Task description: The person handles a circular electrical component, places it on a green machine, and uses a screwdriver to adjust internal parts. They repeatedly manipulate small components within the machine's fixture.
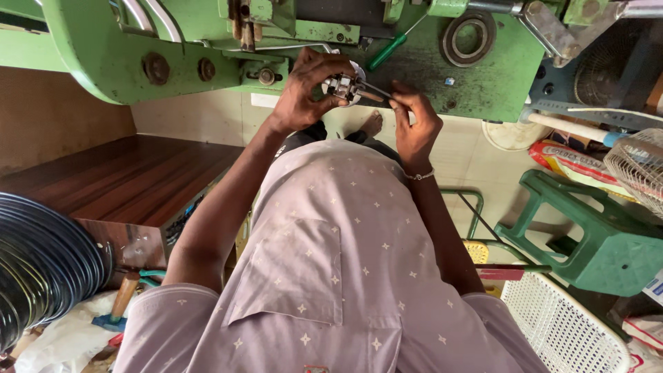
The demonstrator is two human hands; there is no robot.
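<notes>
My left hand (307, 90) is closed around a small silver metal part (340, 87) with a white round piece behind it, held up in front of the green machine (483, 83). My right hand (414, 124) pinches a thin dark metal tool (376, 93) whose tip meets the metal part. Both hands are raised above my lap, in front of my pale patterned shirt. A thin bracelet circles my right wrist. My bare foot (373, 124) shows on the tiled floor below the hands.
A dark wooden bench (124, 179) stands at left, with a coil of black tubing (41, 269) near it. A green plastic stool (587, 235), a white basket (566, 324) and a fan (639, 169) are at right. A green-handled screwdriver (387, 50) lies on the machine.
</notes>
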